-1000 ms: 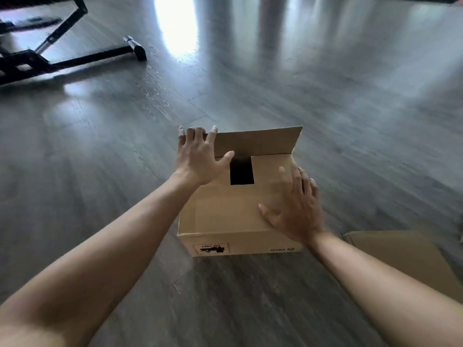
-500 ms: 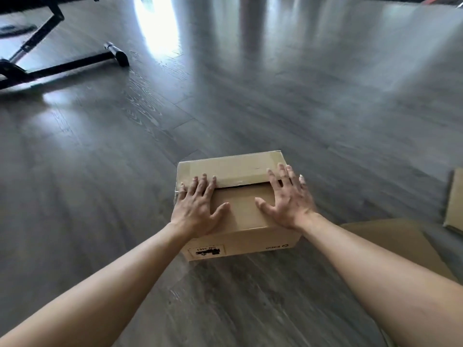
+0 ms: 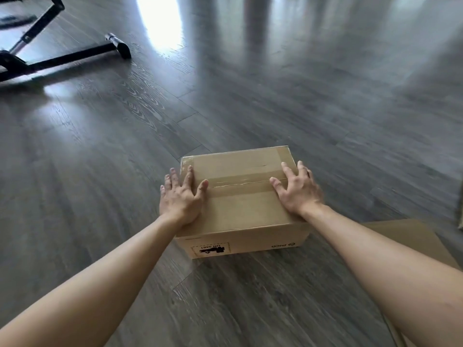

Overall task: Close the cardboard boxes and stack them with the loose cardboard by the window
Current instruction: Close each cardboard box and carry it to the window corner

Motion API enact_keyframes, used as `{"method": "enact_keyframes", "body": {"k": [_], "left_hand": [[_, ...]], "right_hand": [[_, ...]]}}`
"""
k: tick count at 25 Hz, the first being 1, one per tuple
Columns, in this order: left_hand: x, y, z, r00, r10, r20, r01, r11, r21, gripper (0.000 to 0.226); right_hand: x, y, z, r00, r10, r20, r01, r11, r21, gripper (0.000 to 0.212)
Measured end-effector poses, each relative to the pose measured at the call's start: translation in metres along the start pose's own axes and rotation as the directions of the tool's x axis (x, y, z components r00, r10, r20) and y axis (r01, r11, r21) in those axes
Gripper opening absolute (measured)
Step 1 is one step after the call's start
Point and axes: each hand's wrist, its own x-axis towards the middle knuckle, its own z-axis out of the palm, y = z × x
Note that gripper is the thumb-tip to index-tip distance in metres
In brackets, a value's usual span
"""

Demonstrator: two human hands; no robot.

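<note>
The box (image 3: 240, 196) sits on the dark wood floor (image 3: 250, 96) straight ahead of the person, near the middle of the view and a little toward the bottom. Its top flaps lie flat, meeting along a seam that runs across the lid from left to right, with old tape showing along that line and at the far corners. On the side facing the camera there is a printed label at the left, upside down, and a small logo at the right, also upside down. The left hand (image 3: 181, 199) lies palm down on the left end of the lid, its fingers (image 3: 189, 175) straight and spread, the outer ones reaching past the box's left edge; it grasps nothing. The right hand (image 3: 300, 190) lies palm down on the right end of the lid, its fingers straight and spread too, the outer ones over the right edge, the thumb resting near the seam; it also grasps nothing. Both bare forearms reach in from the lower corners. A flat cardboard sheet (image 3: 411, 236) lies on the floor just beside the box at its right, partly hidden behind the right forearm. A black metal frame (image 3: 75, 52) stands on the floor at the far left, well apart from the box. Bright light reflects off the floor at the top.
</note>
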Motion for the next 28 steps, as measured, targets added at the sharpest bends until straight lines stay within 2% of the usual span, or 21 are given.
{"method": "enact_keyframes", "body": {"k": [3, 5, 7, 9, 14, 17, 22, 28], "left_hand": [[0.008, -0.009, 0.004, 0.992, -0.125, 0.033, 0.129, 0.96, -0.249, 0.09], [0.012, -0.012, 0.009, 0.983, -0.173, 0.06, 0.183, 0.906, -0.382, 0.096], [0.015, -0.016, 0.011, 0.984, -0.165, 0.073, 0.179, 0.846, -0.502, 0.094], [0.016, -0.019, 0.012, 0.987, -0.145, 0.068, 0.158, 0.802, -0.575, 0.09], [0.013, -0.014, 0.013, 0.988, -0.136, 0.075, 0.153, 0.777, -0.61, 0.063], [0.007, -0.014, 0.012, 0.989, -0.126, 0.079, 0.148, 0.776, -0.613, 0.055], [-0.01, -0.014, 0.012, 0.987, -0.125, 0.099, 0.16, 0.771, -0.617, 0.052], [-0.033, -0.019, 0.01, 0.984, -0.124, 0.128, 0.176, 0.781, -0.599, 0.066]], "right_hand": [[0.009, 0.009, 0.0, 0.995, 0.097, 0.026, -0.099, 0.989, 0.109, 0.077], [0.013, 0.014, 0.001, 0.981, 0.175, 0.084, -0.191, 0.944, 0.267, 0.085], [0.015, 0.016, -0.002, 0.949, 0.254, 0.185, -0.311, 0.849, 0.428, 0.088], [0.016, 0.016, -0.003, 0.928, 0.275, 0.252, -0.366, 0.802, 0.472, 0.08], [0.006, 0.016, -0.005, 0.926, 0.285, 0.247, -0.374, 0.77, 0.516, 0.069], [-0.002, 0.02, -0.004, 0.924, 0.301, 0.234, -0.38, 0.773, 0.508, 0.068], [-0.019, 0.024, -0.003, 0.922, 0.301, 0.244, -0.387, 0.762, 0.519, 0.072], [-0.043, 0.026, -0.002, 0.923, 0.302, 0.24, -0.385, 0.76, 0.524, 0.075]]}}
